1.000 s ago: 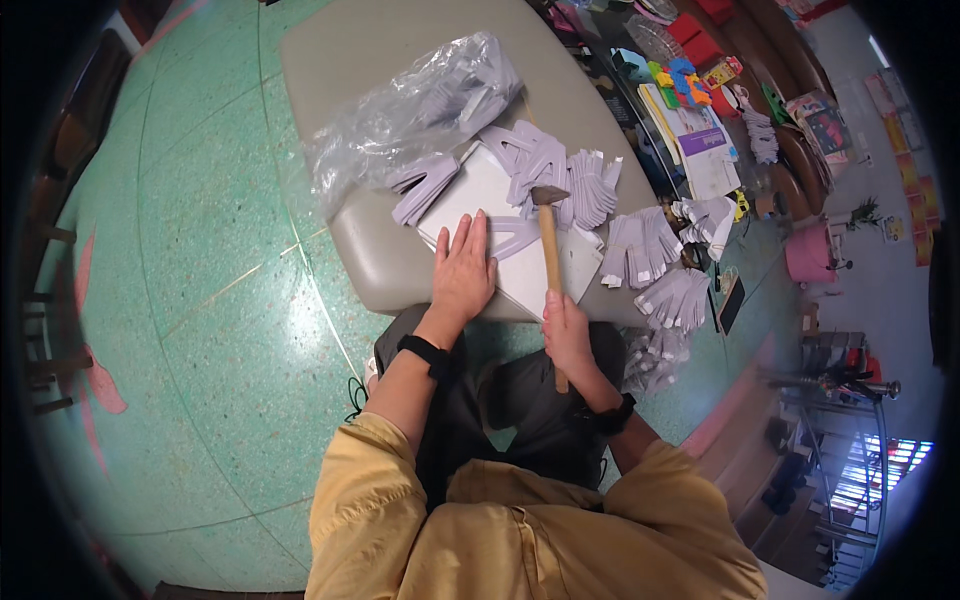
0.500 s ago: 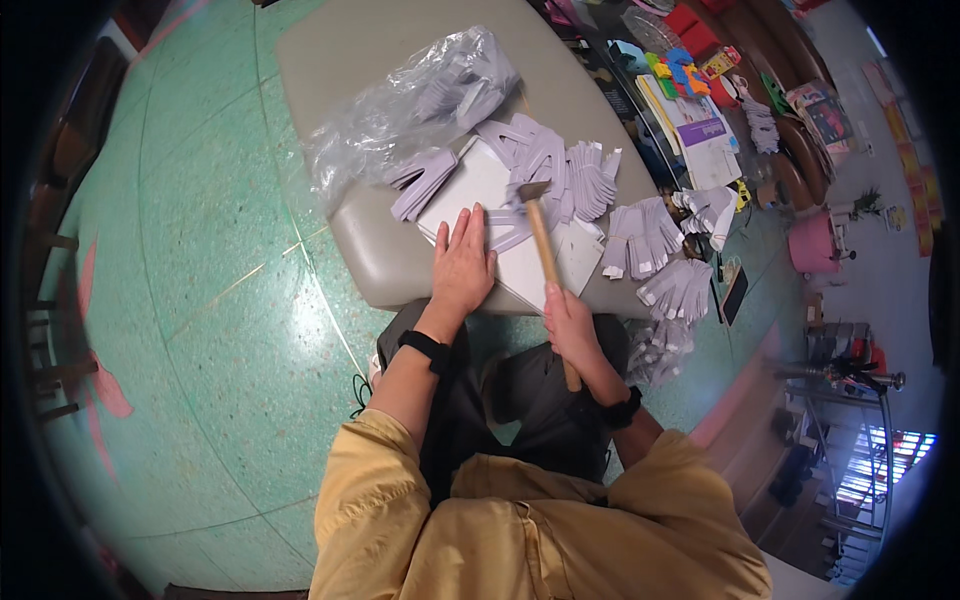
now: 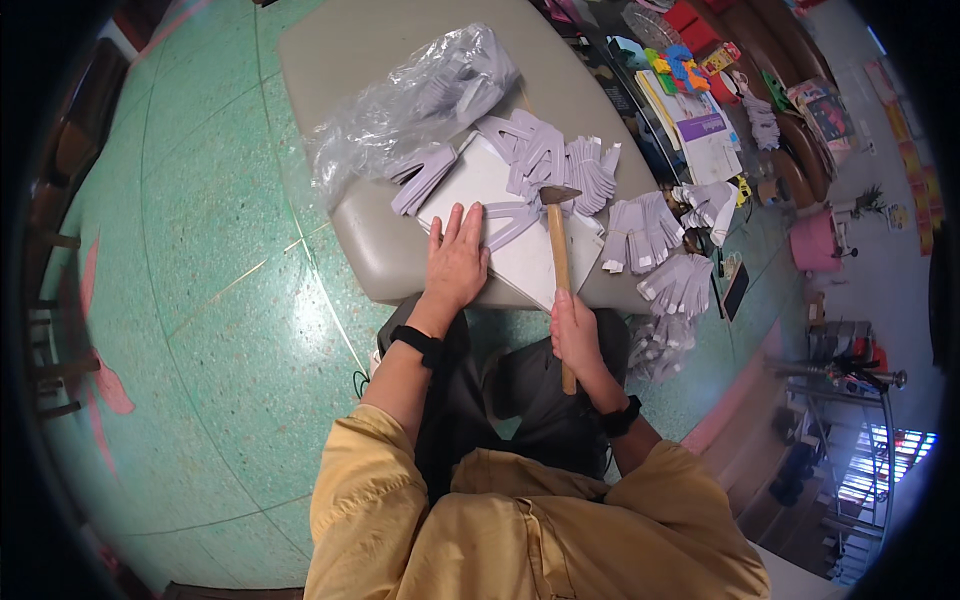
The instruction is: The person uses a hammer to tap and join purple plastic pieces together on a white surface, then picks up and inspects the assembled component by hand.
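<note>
My left hand [image 3: 457, 262] lay flat and open, palm down, on the white, flat, rectangular board [image 3: 528, 272]. My right hand [image 3: 577, 338] was closed around the straight, pale wooden handle of a hammer with a dark metal head [image 3: 560, 250]. The lavender, flat, V-folded strip [image 3: 513, 231] lay on the board, between my left fingertips and the hammer head. I could not determine whether the head touched the strip.

Hazards, as judged:
1. Finger strike. My left fingers lay just beside the strip; a swing drifting left could have hit them.
2. Strip shift. If my left hand bore only on the board, the strip could have slid under a glancing blow.
3. Board movement. The board rested on a grey-beige, smooth, padded seat [image 3: 365, 250]; soft padding could have let it rock or absorbed the impact.
4. Snagging. A loose heap of lavender, flat, folded strips [image 3: 525, 140] lay near the hammer head, which could have caught it.

Containers:
- A clear, crumpled plastic bag [image 3: 365, 140] lay on the seat beyond the board, with more lavender strips inside.
- A pink, round-sided bucket [image 3: 812, 242] stood well apart at right; its contents could not be made out.
</note>
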### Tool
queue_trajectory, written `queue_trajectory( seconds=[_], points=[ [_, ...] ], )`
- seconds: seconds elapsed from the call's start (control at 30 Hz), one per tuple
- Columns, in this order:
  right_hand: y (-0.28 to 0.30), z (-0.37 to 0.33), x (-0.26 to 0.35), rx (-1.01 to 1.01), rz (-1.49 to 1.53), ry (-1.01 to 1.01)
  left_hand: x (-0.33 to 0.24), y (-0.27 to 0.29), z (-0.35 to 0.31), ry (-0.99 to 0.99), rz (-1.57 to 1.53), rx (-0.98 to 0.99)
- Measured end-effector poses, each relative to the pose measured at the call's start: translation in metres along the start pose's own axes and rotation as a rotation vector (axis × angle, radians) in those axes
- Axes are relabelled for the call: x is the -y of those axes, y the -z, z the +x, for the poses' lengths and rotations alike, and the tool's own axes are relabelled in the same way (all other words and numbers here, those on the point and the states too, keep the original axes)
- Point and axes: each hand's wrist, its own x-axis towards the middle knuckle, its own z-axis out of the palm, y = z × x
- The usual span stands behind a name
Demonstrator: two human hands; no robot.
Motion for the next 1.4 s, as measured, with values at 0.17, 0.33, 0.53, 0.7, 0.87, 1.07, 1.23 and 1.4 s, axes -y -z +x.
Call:
queue_trajectory(
  seconds=[0.17, 0.33, 0.53, 0.7, 0.87, 1.07, 1.23, 1.4],
  points=[
    [0.005, 0.0, -0.001, 0.009, 0.005, -0.066, 0.001, 0.0, -0.001, -0.017, 0.022, -0.005],
    [0.001, -0.004, -0.013, -0.037, 0.011, 0.074, 0.002, -0.002, -0.002, -0.002, 0.022, -0.01],
    [-0.01, 0.007, -0.011, 0.004, -0.22, -0.009, 0.005, 0.0, 0.0, 0.012, 0.019, -0.011],
    [-0.013, 0.001, -0.041, -0.078, -0.25, 0.144, -0.001, -0.002, 0.0, -0.002, 0.004, 0.002],
    [-0.016, -0.006, -0.027, -0.005, -0.267, 0.08, 0.003, -0.001, -0.001, 0.003, -0.003, 0.001],
    [-0.009, -0.001, -0.012, 0.033, -0.237, -0.128, 0.002, -0.001, -0.003, 0.009, -0.003, 0.008],
    [-0.005, 0.024, -0.03, -0.119, -0.069, 0.166, -0.003, -0.003, 0.0, 0.006, 0.014, 0.016],
    [-0.007, 0.022, 0.003, -0.046, -0.28, 0.073, 0.003, 0.002, -0.003, 0.022, -0.002, 0.015]
  ],
)
